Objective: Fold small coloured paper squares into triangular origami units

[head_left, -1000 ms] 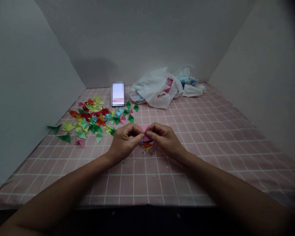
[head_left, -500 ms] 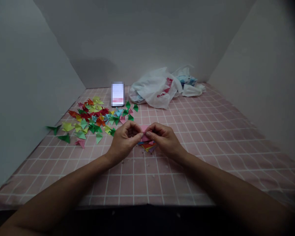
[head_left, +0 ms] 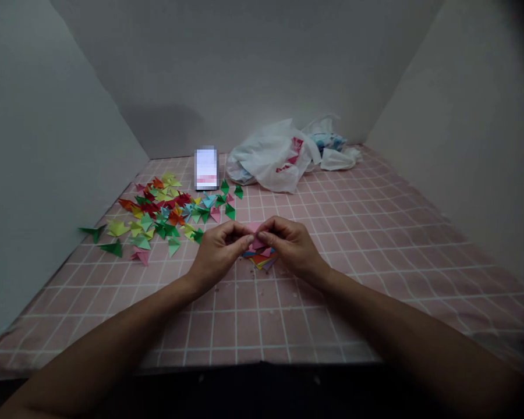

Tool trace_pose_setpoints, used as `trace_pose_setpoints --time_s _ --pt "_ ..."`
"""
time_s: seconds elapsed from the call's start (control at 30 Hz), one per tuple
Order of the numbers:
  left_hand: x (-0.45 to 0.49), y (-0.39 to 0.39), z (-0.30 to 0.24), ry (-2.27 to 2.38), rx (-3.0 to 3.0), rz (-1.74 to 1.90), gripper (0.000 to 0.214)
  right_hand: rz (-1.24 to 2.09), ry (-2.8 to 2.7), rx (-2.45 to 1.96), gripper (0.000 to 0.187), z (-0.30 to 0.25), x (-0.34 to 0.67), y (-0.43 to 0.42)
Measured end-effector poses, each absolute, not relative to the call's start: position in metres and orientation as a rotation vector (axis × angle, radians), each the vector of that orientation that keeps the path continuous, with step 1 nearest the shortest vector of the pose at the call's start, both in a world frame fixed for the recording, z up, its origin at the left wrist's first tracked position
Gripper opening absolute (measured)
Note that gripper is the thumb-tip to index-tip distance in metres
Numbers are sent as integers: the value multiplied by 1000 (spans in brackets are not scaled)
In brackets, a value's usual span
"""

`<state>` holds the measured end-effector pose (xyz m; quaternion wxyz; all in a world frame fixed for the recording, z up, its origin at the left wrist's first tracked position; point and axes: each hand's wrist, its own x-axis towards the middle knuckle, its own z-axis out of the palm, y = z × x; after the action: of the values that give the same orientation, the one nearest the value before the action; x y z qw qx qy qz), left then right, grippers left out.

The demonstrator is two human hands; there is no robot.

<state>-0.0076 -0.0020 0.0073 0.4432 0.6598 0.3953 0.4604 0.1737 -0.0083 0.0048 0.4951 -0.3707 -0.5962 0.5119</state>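
Between my two hands is a pink sheet of origami paper point(head_left: 257, 240), pinched at its left and right sides. My left hand point(head_left: 222, 247) is closed, thumb and fingertips on the paper's left part. My right hand point(head_left: 290, 244) grips the right part the same way, and the thumbs nearly meet in the middle. Fingers cover much of the paper, so its folds are hard to make out. Just below the hands lies a stack of coloured paper sheets point(head_left: 262, 262), partly hidden, with orange, yellow, blue and purple edges showing.
Many folded paper cranes point(head_left: 161, 209) in several colours spread over the left of the pink checked cloth point(head_left: 353, 233). A phone point(head_left: 206, 167) with a lit, blurred screen stands behind them. White plastic bags point(head_left: 273, 154) lie against the back wall. Walls close in both sides.
Both hands keep their pinch on the pink paper, which has shifted slightly between the fingers. The whole view has turned a little, moving the background slightly left.
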Motion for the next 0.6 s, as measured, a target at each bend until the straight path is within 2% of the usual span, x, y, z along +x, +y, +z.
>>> trace_pose_setpoints --time_s 0.23,0.6 --pt "-8 -4 15 1054 1520 1065 16 1197 -1464 -929 13 7 175 -7" --pt "-5 -6 10 1033 1389 1105 17 1640 -1175 -937 33 0 168 -8"
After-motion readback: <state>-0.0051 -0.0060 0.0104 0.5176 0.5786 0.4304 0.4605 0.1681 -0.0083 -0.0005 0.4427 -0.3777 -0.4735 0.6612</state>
